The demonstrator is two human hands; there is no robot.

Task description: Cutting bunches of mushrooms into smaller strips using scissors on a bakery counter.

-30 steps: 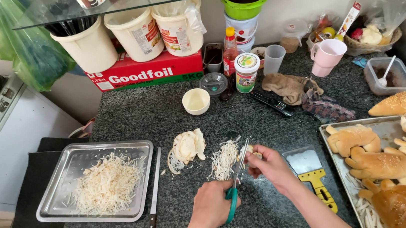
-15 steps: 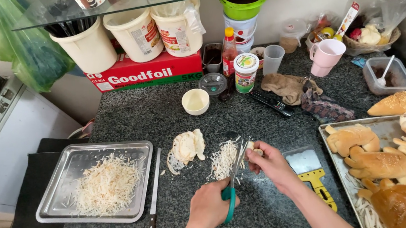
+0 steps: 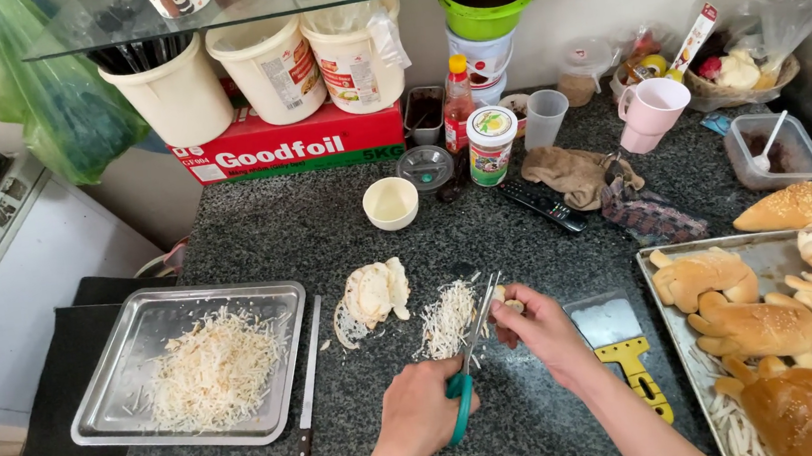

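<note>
Low in the middle of the frame, green-handled scissors [image 3: 471, 367] are gripped by the left hand [image 3: 418, 420], fingers closed through the handles, blades pointing up. Just right of the blade tips, a small pale piece [image 3: 507, 300] is pinched between the closed fingers of the right hand [image 3: 537, 323]. A heap of fine shreds [image 3: 448, 319] lies beside the blades on the dark granite counter [image 3: 256, 234]. Further left, a metal tray [image 3: 118, 359] is filled with more shreds.
</note>
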